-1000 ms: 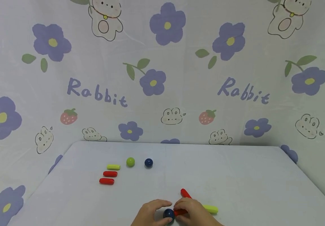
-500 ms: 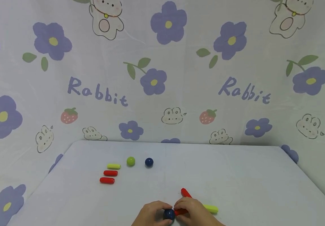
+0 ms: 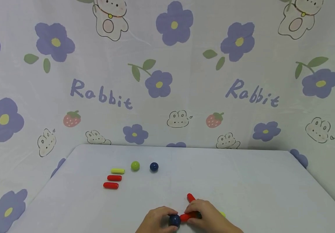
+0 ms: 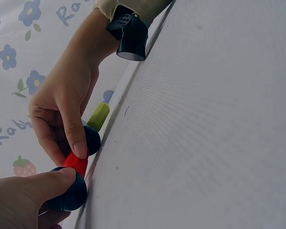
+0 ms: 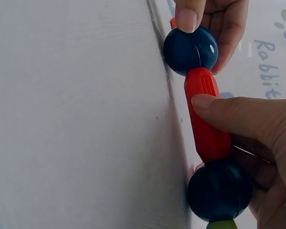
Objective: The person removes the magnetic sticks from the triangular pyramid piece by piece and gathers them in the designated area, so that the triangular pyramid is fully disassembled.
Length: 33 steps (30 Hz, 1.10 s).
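My left hand (image 3: 157, 220) grips a dark blue ball (image 3: 174, 220) near the table's front edge, thumb and index finger around it. From that ball a red rod (image 5: 207, 119) runs to a second blue ball (image 5: 220, 191), end to end. My right hand (image 3: 211, 217) pinches this red rod, its thumb along the side. A yellow-green rod (image 4: 99, 117) extends from the second ball, mostly covered by the right hand in the head view. Another red rod (image 3: 190, 197) pokes out beyond the right hand's fingers, its near end hidden.
Farther back on the white table (image 3: 243, 181), to the left, lie a yellow-green rod (image 3: 118, 171) and two red rods (image 3: 114, 178). Beside them sit a lime green ball (image 3: 135, 166) and a dark blue ball (image 3: 154, 167). A patterned cloth (image 3: 196, 97) hangs behind the table.
My left index finger has closed onto the blue ball. The right hand has shifted right along the red rod, uncovering more of it and covering most of the yellow-green rod.
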Tool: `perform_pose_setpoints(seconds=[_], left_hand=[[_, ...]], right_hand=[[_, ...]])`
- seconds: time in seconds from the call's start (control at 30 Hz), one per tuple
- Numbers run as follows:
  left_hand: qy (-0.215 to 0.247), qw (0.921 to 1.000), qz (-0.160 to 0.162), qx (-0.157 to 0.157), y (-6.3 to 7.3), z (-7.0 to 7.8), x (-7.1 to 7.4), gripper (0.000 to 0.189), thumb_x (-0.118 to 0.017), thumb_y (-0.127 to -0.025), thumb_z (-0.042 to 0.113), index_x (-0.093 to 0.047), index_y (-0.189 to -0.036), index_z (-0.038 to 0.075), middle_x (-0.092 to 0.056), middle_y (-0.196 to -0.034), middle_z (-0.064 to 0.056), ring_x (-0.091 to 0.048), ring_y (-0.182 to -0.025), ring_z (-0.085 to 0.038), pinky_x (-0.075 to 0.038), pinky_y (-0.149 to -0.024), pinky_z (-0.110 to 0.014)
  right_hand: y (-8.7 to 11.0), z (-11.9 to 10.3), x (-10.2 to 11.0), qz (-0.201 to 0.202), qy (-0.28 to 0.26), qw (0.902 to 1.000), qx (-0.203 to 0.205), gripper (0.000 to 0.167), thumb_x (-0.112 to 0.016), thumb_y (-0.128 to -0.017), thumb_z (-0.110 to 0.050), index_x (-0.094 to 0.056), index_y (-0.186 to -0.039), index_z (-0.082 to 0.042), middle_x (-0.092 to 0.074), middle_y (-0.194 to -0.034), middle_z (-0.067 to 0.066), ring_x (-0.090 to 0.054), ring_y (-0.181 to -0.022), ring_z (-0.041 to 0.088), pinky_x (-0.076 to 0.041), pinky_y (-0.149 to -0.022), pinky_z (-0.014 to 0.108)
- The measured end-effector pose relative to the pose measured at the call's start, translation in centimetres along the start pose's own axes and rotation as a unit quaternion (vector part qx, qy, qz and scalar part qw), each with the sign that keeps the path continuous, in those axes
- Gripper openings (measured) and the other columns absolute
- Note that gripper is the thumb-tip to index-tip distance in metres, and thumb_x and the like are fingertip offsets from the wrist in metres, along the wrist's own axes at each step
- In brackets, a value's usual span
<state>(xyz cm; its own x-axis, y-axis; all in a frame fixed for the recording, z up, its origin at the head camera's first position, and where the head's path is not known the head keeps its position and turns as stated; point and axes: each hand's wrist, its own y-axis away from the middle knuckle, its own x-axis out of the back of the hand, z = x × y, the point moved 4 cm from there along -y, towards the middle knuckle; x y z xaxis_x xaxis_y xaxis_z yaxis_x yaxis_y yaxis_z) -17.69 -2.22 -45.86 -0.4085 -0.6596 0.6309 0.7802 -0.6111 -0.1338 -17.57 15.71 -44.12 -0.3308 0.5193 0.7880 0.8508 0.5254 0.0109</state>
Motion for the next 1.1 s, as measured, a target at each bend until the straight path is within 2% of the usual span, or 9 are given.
perform_pose_setpoints(seconds=[0.37,0.67,0.97,1.1], left_hand=[[-0.011,0.9993,-0.025,0.026,0.0,-0.1,0.0,0.035,-0.072,-0.081,0.020,-0.064,-0.112,0.005,-0.069,-0.104,-0.003,-0.059,-0.090,-0.005,-0.051,-0.089,-0.029],[-0.002,0.9982,-0.042,0.043,-0.2,-0.5,0.2,0.036,-0.072,-0.080,0.022,-0.065,-0.112,0.006,-0.068,-0.103,-0.002,-0.055,-0.083,-0.002,-0.052,-0.088,-0.025],[0.030,0.9970,-0.060,0.038,-0.1,-0.8,0.7,0.033,-0.071,-0.081,0.018,-0.065,-0.111,0.006,-0.069,-0.103,-0.001,-0.058,-0.086,0.000,-0.051,-0.087,-0.023],[0.034,0.9969,-0.038,0.060,-0.1,-1.4,1.3,0.022,-0.068,-0.083,0.015,-0.067,-0.104,0.008,-0.069,-0.096,0.003,-0.058,-0.083,-0.001,-0.052,-0.084,-0.024]], right_hand=[[0.0,0.1,0.0,-0.001,-0.017,0.9998,0.009,0.019,-0.069,-0.083,-0.018,-0.069,-0.100,-0.010,-0.066,-0.095,-0.007,-0.052,-0.082,0.000,-0.050,-0.082,0.024],[-0.1,0.0,-0.1,-0.010,-0.028,0.9995,0.006,0.019,-0.070,-0.083,-0.018,-0.070,-0.100,-0.010,-0.066,-0.091,-0.008,-0.051,-0.078,0.000,-0.052,-0.082,0.024],[0.0,-0.2,-0.1,-0.015,-0.016,0.9996,0.015,0.019,-0.069,-0.083,-0.020,-0.070,-0.100,-0.010,-0.065,-0.093,-0.009,-0.051,-0.080,0.000,-0.051,-0.082,0.022],[0.1,0.1,0.0,-0.005,0.002,0.9999,0.010,0.017,-0.070,-0.083,-0.019,-0.070,-0.098,-0.012,-0.065,-0.092,-0.010,-0.051,-0.081,0.001,-0.051,-0.082,0.024]])
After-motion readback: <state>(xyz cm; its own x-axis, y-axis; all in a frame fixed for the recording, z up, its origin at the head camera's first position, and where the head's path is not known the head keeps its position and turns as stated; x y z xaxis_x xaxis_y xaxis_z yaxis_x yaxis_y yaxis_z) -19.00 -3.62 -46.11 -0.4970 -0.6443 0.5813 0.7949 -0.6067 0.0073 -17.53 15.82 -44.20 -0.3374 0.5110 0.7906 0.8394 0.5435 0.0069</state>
